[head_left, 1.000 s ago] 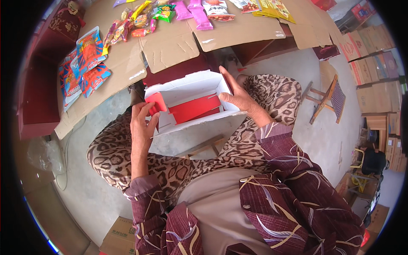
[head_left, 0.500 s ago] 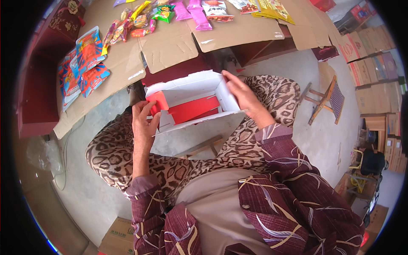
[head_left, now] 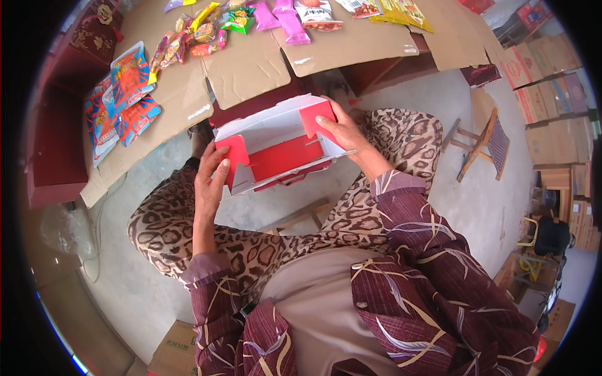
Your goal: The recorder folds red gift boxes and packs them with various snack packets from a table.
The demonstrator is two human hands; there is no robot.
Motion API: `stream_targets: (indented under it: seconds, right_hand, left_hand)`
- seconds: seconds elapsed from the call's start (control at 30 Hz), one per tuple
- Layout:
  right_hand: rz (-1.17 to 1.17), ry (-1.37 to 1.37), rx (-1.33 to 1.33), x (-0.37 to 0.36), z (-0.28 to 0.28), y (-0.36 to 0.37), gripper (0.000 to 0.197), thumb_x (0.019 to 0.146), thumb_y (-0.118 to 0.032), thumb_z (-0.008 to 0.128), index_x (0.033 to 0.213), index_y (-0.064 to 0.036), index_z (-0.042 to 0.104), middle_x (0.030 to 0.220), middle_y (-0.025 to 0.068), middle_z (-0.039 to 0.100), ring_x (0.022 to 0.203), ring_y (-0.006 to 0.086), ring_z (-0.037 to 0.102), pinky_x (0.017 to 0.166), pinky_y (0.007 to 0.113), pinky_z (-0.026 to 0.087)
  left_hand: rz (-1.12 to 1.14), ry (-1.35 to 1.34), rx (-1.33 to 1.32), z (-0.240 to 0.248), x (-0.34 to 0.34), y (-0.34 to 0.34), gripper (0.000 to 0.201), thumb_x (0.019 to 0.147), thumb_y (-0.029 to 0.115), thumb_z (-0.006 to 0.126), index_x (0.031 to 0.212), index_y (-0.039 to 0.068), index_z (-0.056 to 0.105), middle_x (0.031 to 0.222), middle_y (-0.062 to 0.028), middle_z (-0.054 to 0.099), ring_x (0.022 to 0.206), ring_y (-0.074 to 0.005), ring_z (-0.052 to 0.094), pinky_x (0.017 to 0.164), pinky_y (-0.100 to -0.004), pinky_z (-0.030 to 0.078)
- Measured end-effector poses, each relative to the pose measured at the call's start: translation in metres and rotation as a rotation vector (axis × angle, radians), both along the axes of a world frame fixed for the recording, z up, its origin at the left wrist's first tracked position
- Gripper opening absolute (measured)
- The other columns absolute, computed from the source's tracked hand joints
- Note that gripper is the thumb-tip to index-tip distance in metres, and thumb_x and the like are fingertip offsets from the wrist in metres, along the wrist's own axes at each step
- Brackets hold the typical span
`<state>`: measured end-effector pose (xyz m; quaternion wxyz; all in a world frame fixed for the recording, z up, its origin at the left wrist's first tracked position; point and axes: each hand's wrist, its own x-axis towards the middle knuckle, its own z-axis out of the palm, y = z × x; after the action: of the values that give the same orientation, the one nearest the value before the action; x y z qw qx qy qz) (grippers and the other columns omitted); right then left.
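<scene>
Holding a paperboard box (head_left: 263, 128) with both hands, a seated person is viewed from above; clock positions are taken about the box, with twelve toward the top of the view. The box lies between the edge of the cardboard-covered table (head_left: 244, 78) and the lap, its white-walled interior facing up and a red panel (head_left: 285, 160) lying along its bottom. At its nine-o'clock end, the left hand (head_left: 210, 172) is narrowed on the left red flap (head_left: 234, 156), thumb and fingertips resting at its outer edge. At its three-o'clock end, the right hand (head_left: 345, 131) grips the right red flap (head_left: 318, 119), thumb laid over its face; the fingers are partly hidden. On the table, blue-and-red packets (head_left: 130, 75) overlap at ten o'clock, a green packet (head_left: 238, 20) lies between eleven and twelve, pink packets (head_left: 291, 28) lie at twelve, and yellow bags (head_left: 401, 14) lie between one and two. On the floor, well apart from the box, a wooden stool (head_left: 486, 144) stands at three o'clock, with stacked cartons (head_left: 545, 100) beyond it, slightly nearer two.
</scene>
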<state>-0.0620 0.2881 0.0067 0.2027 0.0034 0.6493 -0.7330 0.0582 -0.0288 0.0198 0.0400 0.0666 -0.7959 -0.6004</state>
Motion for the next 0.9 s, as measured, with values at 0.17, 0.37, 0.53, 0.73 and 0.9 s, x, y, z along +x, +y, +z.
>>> stream_targets:
  seconds: [0.17, 0.37, 0.53, 0.73, 0.9]
  right_hand:
    - [-0.018, 0.028, 0.019, -0.006, -0.007, 0.005, 0.061, 0.093, -0.01, 0.063, 0.148, -0.0101, 0.038, 0.134, 0.0066, 0.054, 0.118, 0.0132, 0.053, 0.099, 0.03, 0.045]
    - [0.003, 0.283, -0.061, -0.008, -0.015, 0.015, 0.047, 0.09, 0.0, 0.057, 0.136, -0.0092, 0.054, 0.148, 0.0079, 0.042, 0.126, 0.0143, 0.048, 0.103, 0.03, 0.041]
    - [0.022, 0.398, 0.074, -0.011, -0.007, 0.018, 0.031, 0.09, 0.003, 0.052, 0.117, -0.006, 0.066, 0.15, 0.0106, 0.041, 0.133, 0.019, 0.044, 0.108, 0.032, 0.036]
    - [-0.016, 0.436, 0.07, -0.011, -0.007, 0.016, 0.03, 0.091, 0.007, 0.047, 0.108, -0.0038, 0.07, 0.147, 0.0132, 0.044, 0.135, 0.0238, 0.043, 0.11, 0.035, 0.034]
    - [0.072, 0.464, 0.054, -0.016, -0.016, 0.021, 0.033, 0.092, 0.009, 0.043, 0.105, -0.0015, 0.071, 0.147, 0.0137, 0.044, 0.134, 0.0221, 0.044, 0.11, 0.032, 0.035]
  left_hand:
    - [-0.008, -0.037, 0.015, 0.011, -0.007, 0.007, 0.049, 0.099, 0.04, 0.054, 0.131, 0.004, 0.06, 0.153, -0.0189, 0.036, 0.141, -0.0297, 0.036, 0.113, -0.039, 0.03]
    - [-0.03, 0.121, -0.097, 0.024, -0.006, 0.018, 0.047, 0.097, 0.036, 0.056, 0.13, 0.003, 0.06, 0.151, -0.0153, 0.042, 0.14, -0.03, 0.038, 0.114, -0.0415, 0.029]
    - [-0.046, 0.126, -0.092, 0.023, -0.006, 0.016, 0.045, 0.093, 0.023, 0.063, 0.135, 0.008, 0.056, 0.148, -0.0128, 0.045, 0.135, -0.0267, 0.044, 0.106, -0.0393, 0.041]
    - [0.019, 0.121, -0.036, 0.012, -0.009, 0.024, 0.053, 0.081, -0.004, 0.069, 0.13, 0.011, 0.057, 0.139, -0.0101, 0.052, 0.126, -0.0228, 0.052, 0.092, -0.0354, 0.054]
    - [-0.077, 0.173, -0.339, 0.012, -0.013, 0.02, 0.044, 0.085, -0.005, 0.064, 0.127, 0.008, 0.058, 0.14, -0.0104, 0.051, 0.122, -0.0234, 0.056, 0.095, -0.0338, 0.053]
